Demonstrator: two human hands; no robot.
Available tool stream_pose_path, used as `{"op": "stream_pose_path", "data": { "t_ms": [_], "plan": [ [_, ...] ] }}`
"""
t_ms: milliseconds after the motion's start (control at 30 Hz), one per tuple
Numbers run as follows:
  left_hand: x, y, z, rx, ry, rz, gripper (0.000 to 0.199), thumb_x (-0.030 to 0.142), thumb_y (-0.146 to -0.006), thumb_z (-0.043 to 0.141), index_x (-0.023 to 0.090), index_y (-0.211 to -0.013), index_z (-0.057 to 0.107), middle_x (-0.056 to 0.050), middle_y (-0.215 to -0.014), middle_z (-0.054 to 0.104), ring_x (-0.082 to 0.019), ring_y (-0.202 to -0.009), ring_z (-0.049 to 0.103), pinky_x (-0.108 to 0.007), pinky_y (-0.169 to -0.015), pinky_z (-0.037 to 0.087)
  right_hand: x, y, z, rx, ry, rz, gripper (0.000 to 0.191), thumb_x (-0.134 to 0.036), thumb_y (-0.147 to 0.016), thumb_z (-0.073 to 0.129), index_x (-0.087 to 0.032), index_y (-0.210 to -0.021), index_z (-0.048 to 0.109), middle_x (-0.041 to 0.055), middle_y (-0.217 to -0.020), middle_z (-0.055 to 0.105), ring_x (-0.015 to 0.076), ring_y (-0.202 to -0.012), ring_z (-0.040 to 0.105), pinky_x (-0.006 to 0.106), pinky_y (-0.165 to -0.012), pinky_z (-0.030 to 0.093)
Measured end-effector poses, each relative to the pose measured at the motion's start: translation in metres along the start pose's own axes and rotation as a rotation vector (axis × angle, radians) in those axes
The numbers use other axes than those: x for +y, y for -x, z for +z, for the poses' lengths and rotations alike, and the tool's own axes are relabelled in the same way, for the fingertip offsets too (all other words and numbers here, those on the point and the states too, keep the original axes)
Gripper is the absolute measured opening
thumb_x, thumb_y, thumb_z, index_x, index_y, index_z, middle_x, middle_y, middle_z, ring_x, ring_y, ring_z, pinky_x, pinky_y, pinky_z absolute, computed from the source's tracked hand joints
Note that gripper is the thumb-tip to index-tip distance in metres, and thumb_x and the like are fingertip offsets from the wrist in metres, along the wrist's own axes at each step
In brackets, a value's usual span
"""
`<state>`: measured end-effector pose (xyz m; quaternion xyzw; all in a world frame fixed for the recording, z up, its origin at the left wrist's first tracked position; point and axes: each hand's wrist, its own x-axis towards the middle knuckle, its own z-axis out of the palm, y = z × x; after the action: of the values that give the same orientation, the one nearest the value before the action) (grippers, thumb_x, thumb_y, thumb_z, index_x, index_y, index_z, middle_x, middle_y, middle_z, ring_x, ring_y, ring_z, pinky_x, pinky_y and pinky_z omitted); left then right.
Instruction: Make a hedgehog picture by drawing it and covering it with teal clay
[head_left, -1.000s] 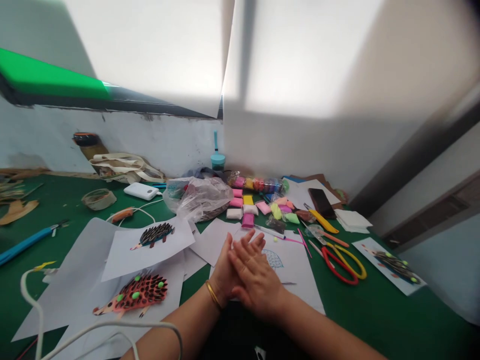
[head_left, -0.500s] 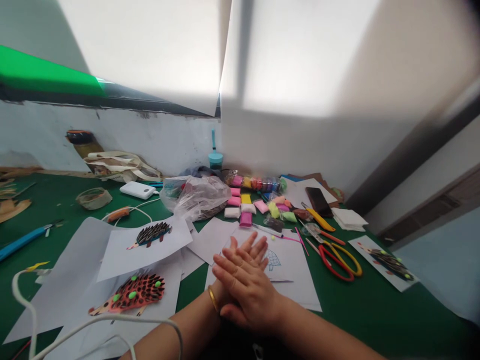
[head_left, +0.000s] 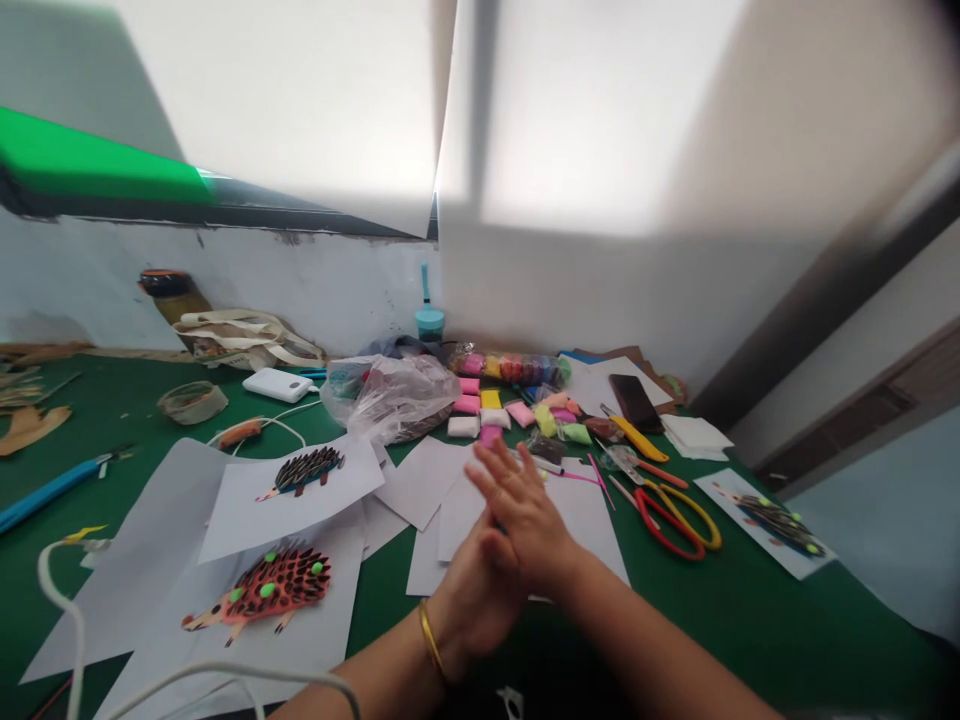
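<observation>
While the left hand (head_left: 476, 595) and right hand (head_left: 534, 525) press together, I cannot tell if fingers clamp something. The paper (head_left: 585, 530) beneath seems light, best held by edges.

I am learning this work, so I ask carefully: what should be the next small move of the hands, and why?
Probably, lift the right hand slightly off the left hand. The two are pressed together above the paper, and whether anything lies between them is hidden, so a look seems sensible first.
</observation>
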<state>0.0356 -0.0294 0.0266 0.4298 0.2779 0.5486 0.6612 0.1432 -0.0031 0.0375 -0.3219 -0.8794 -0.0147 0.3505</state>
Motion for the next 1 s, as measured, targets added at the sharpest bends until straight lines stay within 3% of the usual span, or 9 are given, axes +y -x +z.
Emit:
{"op": "stream_pose_path", "data": {
  "t_ms": [100,200,267,367,433,600,800,900,1000],
  "plan": [
    [0.017,-0.005,-0.004,-0.042,0.464,-0.279,0.062,0.063,-0.096,0.031,0.024,-0.140,0.049,-0.009,-0.144,0.051,-0.030,-0.139,0.038,-0.048,-0.112,0.031,0.011,0.003,-0.001,-0.053,0.052,-0.020,0.062,-0.054,-0.100,0.027,-0.019,-0.151,0.030,0.0095,-0.156,0.033,0.0292,-0.148,0.016,0.057,-0.119,0.010],
    [0.019,-0.011,-0.004,0.070,0.665,-0.295,0.060,0.059,-0.098,0.027,0.024,-0.144,0.043,-0.006,-0.146,0.049,-0.027,-0.144,0.030,-0.046,-0.115,0.025,0.000,0.007,-0.001,-0.165,-0.043,-0.173,0.070,-0.063,-0.097,0.022,-0.019,-0.152,0.027,0.0069,-0.158,0.029,0.0272,-0.148,0.014,0.051,-0.121,0.014],
    [0.014,-0.010,0.001,0.063,0.679,-0.303,0.052,0.054,-0.099,0.027,0.031,-0.144,0.042,0.000,-0.147,0.048,-0.023,-0.145,0.027,-0.043,-0.116,0.024,-0.004,0.007,0.000,-0.159,-0.083,-0.182,0.074,-0.066,-0.096,0.016,-0.021,-0.152,0.027,0.0050,-0.157,0.032,0.0264,-0.148,0.016,0.050,-0.122,0.013],
    [0.013,-0.008,0.004,-0.029,0.707,-0.355,0.056,0.054,-0.098,0.033,0.021,-0.143,0.045,-0.009,-0.146,0.048,-0.027,-0.142,0.034,-0.042,-0.116,0.026,0.011,0.007,-0.001,-0.017,0.008,-0.039,0.074,-0.069,-0.094,0.021,-0.021,-0.150,0.033,0.0090,-0.156,0.034,0.0308,-0.147,0.017,0.058,-0.119,0.006],
    [0.019,-0.010,-0.001,-0.085,0.724,-0.371,0.061,0.058,-0.098,0.029,0.019,-0.142,0.046,-0.012,-0.145,0.048,-0.029,-0.138,0.039,-0.047,-0.114,0.028,0.022,0.010,-0.001,-0.037,0.076,0.025,0.071,-0.067,-0.094,0.027,-0.023,-0.149,0.034,0.0088,-0.157,0.032,0.0323,-0.148,0.014,0.061,-0.118,0.004],
    [0.022,-0.015,-0.008,0.043,0.769,-0.362,0.066,0.068,-0.093,0.031,0.023,-0.138,0.050,-0.010,-0.139,0.054,-0.030,-0.132,0.046,-0.048,-0.112,0.031,0.019,0.019,0.002,-0.176,-0.035,-0.044,0.074,-0.069,-0.092,0.033,-0.023,-0.151,0.031,0.0089,-0.161,0.021,0.0326,-0.148,0.011,0.060,-0.118,0.010],
    [0.020,-0.016,-0.011,-0.089,0.754,-0.377,0.067,0.064,-0.096,0.026,0.019,-0.141,0.047,-0.013,-0.144,0.050,-0.029,-0.136,0.042,-0.045,-0.113,0.030,0.021,0.016,-0.001,-0.097,0.027,0.099,0.059,-0.055,-0.097,0.040,-0.025,-0.148,0.037,0.0086,-0.157,0.031,0.0321,-0.148,0.013,0.064,-0.116,0.005],
    [0.020,-0.022,-0.018,0.056,0.707,-0.308,0.072,0.067,-0.095,0.022,0.018,-0.143,0.044,-0.012,-0.146,0.048,-0.027,-0.139,0.038,-0.046,-0.115,0.028,0.008,0.018,-0.001,-0.152,-0.100,-0.009,0.054,-0.040,-0.098,0.040,-0.019,-0.148,0.035,0.0097,-0.154,0.037,0.0255,-0.147,0.021,0.054,-0.119,0.018],
    [0.008,-0.018,-0.011,0.130,0.619,-0.296,0.069,0.067,-0.094,0.023,0.024,-0.145,0.042,-0.008,-0.147,0.048,-0.025,-0.144,0.030,-0.045,-0.117,0.022,-0.008,0.017,0.002,-0.147,-0.203,-0.101,0.064,-0.051,-0.097,0.037,-0.014,-0.150,0.031,0.0110,-0.157,0.030,0.0279,-0.148,0.018,0.051,-0.119,0.021]
  ]
}}
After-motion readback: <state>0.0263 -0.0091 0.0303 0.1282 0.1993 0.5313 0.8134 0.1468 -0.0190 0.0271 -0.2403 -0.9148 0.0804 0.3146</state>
